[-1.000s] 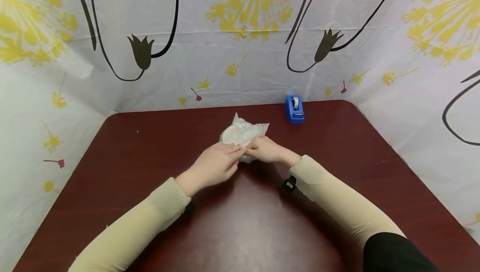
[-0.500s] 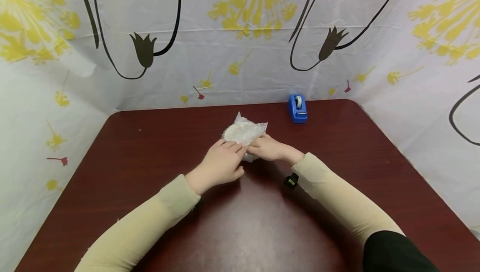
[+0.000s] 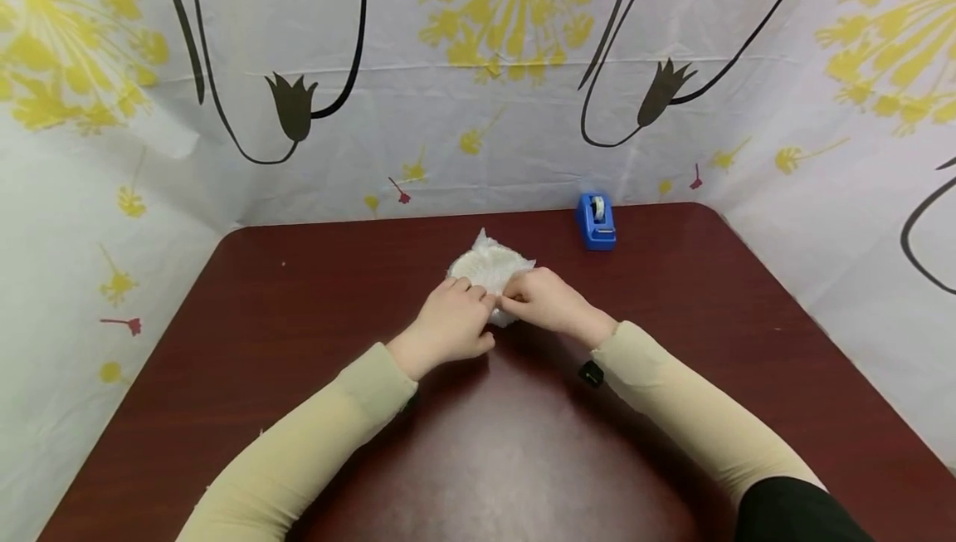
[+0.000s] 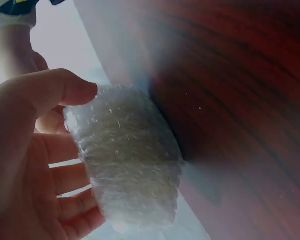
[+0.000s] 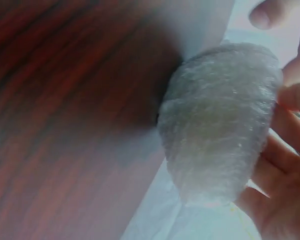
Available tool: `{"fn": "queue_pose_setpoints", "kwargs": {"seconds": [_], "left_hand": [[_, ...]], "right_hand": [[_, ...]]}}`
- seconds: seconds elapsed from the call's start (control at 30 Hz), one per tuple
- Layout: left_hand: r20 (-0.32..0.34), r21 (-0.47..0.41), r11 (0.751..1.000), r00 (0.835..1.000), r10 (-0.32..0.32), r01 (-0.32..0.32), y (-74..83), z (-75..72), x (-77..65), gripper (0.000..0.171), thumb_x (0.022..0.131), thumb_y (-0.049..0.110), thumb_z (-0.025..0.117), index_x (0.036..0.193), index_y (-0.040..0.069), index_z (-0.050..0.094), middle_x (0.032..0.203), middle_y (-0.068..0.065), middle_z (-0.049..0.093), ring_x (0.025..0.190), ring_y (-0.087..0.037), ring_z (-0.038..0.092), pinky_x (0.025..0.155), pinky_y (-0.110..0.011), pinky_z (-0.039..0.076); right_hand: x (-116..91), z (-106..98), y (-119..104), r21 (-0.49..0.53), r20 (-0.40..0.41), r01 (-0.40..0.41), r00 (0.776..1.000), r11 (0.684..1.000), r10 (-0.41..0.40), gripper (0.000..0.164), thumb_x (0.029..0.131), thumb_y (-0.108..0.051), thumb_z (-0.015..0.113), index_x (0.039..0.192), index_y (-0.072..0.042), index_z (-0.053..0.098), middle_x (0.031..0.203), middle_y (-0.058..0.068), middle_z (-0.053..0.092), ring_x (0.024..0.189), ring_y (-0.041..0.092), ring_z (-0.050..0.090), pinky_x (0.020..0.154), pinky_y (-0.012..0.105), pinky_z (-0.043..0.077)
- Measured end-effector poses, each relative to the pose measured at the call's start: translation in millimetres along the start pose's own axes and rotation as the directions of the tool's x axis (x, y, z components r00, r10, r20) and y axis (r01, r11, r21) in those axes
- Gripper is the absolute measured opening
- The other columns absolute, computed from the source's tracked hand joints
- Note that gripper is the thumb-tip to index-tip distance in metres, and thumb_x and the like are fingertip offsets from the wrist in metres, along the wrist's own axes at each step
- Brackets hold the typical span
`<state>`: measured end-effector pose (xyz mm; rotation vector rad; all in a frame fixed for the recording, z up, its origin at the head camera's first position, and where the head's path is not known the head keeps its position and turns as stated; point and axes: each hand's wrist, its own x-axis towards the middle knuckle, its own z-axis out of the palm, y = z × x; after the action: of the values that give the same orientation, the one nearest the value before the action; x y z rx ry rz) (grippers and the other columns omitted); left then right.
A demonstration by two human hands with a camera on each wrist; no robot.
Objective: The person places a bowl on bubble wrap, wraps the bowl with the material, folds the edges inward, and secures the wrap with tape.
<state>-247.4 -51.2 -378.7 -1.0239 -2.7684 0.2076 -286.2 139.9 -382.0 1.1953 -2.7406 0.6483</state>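
A: What is holding the attention at the centre of the frame?

B: A bubble-wrapped bundle point(image 3: 489, 264) is sitting on a dark red counter point(image 3: 329, 301), just above the middle of the head view, its clear wrap rising to a crumpled peak at the top and its contents staying too veiled to name

A: And how are the hands working?

B: Both are touching it. The right hand point(image 3: 548, 301), coming in from the lower right, is pinching the wrap at the near right edge between curled fingers and thumb. The left hand point(image 3: 451, 322), reaching from the lower left, is resting loosely bent fingers on the near left edge, its thumb sticking out to the side rather than gripping

A: What are the wrist views showing?

B: The bundle is filling the middle of each, its ridged plastic shining and narrowing toward the bottom of the frame

A: Anything farther off?

B: A blue tape dispenser point(image 3: 597, 225) is standing near the counter's far edge, right of centre, while a white sheet point(image 3: 418, 110) with yellow and dark flowers is hanging behind. Cream sleeves point(image 3: 314, 451) are covering both forearms
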Motion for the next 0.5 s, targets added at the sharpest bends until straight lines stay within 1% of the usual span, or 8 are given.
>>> {"fn": "queue_pose_setpoints", "kwargs": {"seconds": [0.07, 0.1, 0.13, 0.2, 0.23, 0.3, 0.4, 0.5], "left_hand": [[0.029, -0.031, 1.0, 1.0, 0.006, -0.005, -1.7, 1.7, 4.6, 0.043, 0.083, 0.044, 0.065, 0.114, 0.014, 0.068, 0.103, -0.001, 0.067, 0.092, -0.023, 0.057, 0.084, -0.035, 0.043], [0.044, -0.05, 0.999, 0.999, 0.008, -0.006, -2.8, 2.5, 7.1, 0.041, 0.083, 0.045, 0.064, 0.111, 0.016, 0.069, 0.102, 0.0, 0.067, 0.092, -0.023, 0.058, 0.085, -0.036, 0.043], [0.058, -0.07, 0.998, 0.998, 0.008, -0.004, -3.9, 2.7, 9.5, 0.038, 0.083, 0.046, 0.064, 0.107, 0.017, 0.07, 0.099, 0.002, 0.067, 0.091, -0.022, 0.059, 0.085, -0.036, 0.043], [0.088, -0.11, 0.994, 0.996, 0.002, 0.008, -6.3, 2.7, 14.0, 0.033, 0.082, 0.048, 0.065, 0.098, 0.02, 0.07, 0.09, 0.005, 0.068, 0.087, -0.021, 0.061, 0.087, -0.038, 0.043], [0.101, -0.125, 0.992, 0.995, -0.003, 0.015, -7.3, 2.5, 15.9, 0.031, 0.082, 0.05, 0.065, 0.092, 0.021, 0.07, 0.084, 0.006, 0.067, 0.085, -0.02, 0.062, 0.089, -0.038, 0.043], [0.12, -0.154, 0.988, 0.993, -0.008, 0.027, -8.7, 1.7, 18.9, 0.028, 0.08, 0.051, 0.066, 0.083, 0.023, 0.067, 0.075, 0.008, 0.065, 0.082, -0.019, 0.064, 0.091, -0.04, 0.043], [0.129, -0.172, 0.985, 0.992, -0.001, 0.023, -9.0, 2.0, 21.9, 0.026, 0.079, 0.05, 0.067, 0.077, 0.025, 0.063, 0.069, 0.01, 0.061, 0.08, -0.018, 0.065, 0.093, -0.042, 0.042], [0.116, -0.171, 0.985, 0.993, 0.015, 0.005, -9.6, 3.6, 20.5, 0.025, 0.079, 0.049, 0.067, 0.076, 0.026, 0.06, 0.067, 0.011, 0.059, 0.076, -0.016, 0.064, 0.092, -0.042, 0.042]], "right_hand": [[-5, 0, 0, -0.069, -0.062, 0.018, 0.998, 0.997, -0.022, 0.017, 0.092, -0.018, 0.064, 0.081, -0.011, 0.074, 0.091, 0.001, 0.066, 0.078, 0.011, 0.061, 0.069, 0.028, 0.051], [-6, 0, 0, -0.112, -0.074, 0.027, 0.997, 0.993, -0.035, 0.014, 0.092, -0.019, 0.065, 0.09, -0.01, 0.076, 0.102, 0.004, 0.067, 0.088, 0.014, 0.064, 0.077, 0.031, 0.052], [-8, 0, -1, -0.155, -0.069, 0.027, 0.997, 0.988, -0.038, 0.019, 0.092, -0.023, 0.065, 0.099, -0.009, 0.076, 0.112, 0.006, 0.067, 0.098, 0.016, 0.064, 0.084, 0.034, 0.052], [-10, 0, -2, -0.22, -0.002, 0.021, 1.0, 0.975, -0.022, 0.035, 0.095, -0.033, 0.063, 0.117, -0.007, 0.071, 0.126, 0.009, 0.062, 0.114, 0.02, 0.059, 0.097, 0.043, 0.045], [-11, 0, -3, -0.244, 0.047, 0.017, 0.999, 0.97, -0.006, 0.043, 0.096, -0.039, 0.059, 0.124, -0.007, 0.067, 0.132, 0.009, 0.059, 0.121, 0.021, 0.055, 0.102, 0.047, 0.039], [-11, 0, -4, -0.288, 0.148, -0.002, 0.988, 0.957, 0.046, 0.059, 0.097, -0.052, 0.05, 0.135, -0.008, 0.058, 0.14, 0.008, 0.052, 0.132, 0.021, 0.045, 0.11, 0.055, 0.025], [-8, 1, -4, -0.327, 0.246, -0.043, 0.961, 0.944, 0.129, 0.071, 0.097, -0.062, 0.038, 0.143, -0.01, 0.049, 0.146, 0.006, 0.046, 0.137, 0.021, 0.038, 0.112, 0.06, 0.009], [0, 3, -2, -0.336, 0.284, -0.075, 0.942, 0.939, 0.177, 0.076, 0.094, -0.068, 0.037, 0.145, -0.012, 0.047, 0.147, 0.003, 0.044, 0.137, 0.02, 0.038, 0.111, 0.063, 0.003]]}}
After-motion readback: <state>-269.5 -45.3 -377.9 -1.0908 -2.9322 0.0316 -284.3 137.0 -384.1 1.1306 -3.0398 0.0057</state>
